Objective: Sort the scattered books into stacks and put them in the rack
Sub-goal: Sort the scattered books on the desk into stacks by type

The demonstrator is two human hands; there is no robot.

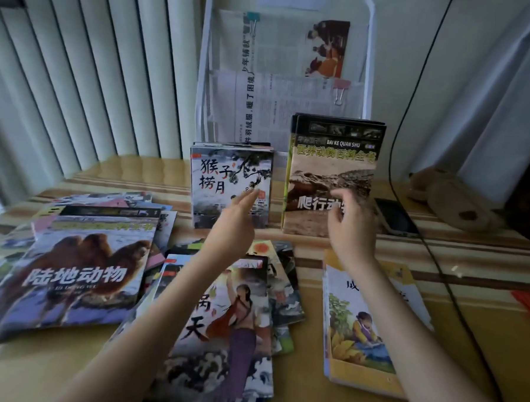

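Observation:
A white wire rack (202, 83) stands at the back of the table. Upright against its foot lean two stacks: small grey ink-painting books (219, 174) and taller brown reptile books (321, 160). My left hand (238, 221) reaches forward with straight fingers, fingertips at the grey stack's front cover. My right hand (351, 227) hovers in front of the reptile stack, fingers loosely curled, holding nothing. Flat on the table lie a camel-cover pile (79, 271) at left, a fanned pile topped by a woman-figure cover (232, 331) in the middle, and a yellow-cover stack (360, 353) at right.
Newspapers with binder clips (340, 91) fill the rack's upper pockets. A dark phone (395, 217) lies right of the reptile books, a black cable (432, 258) runs across the table, and a brown plush object (451, 198) sits at far right. Vertical blinds (80, 68) hang behind.

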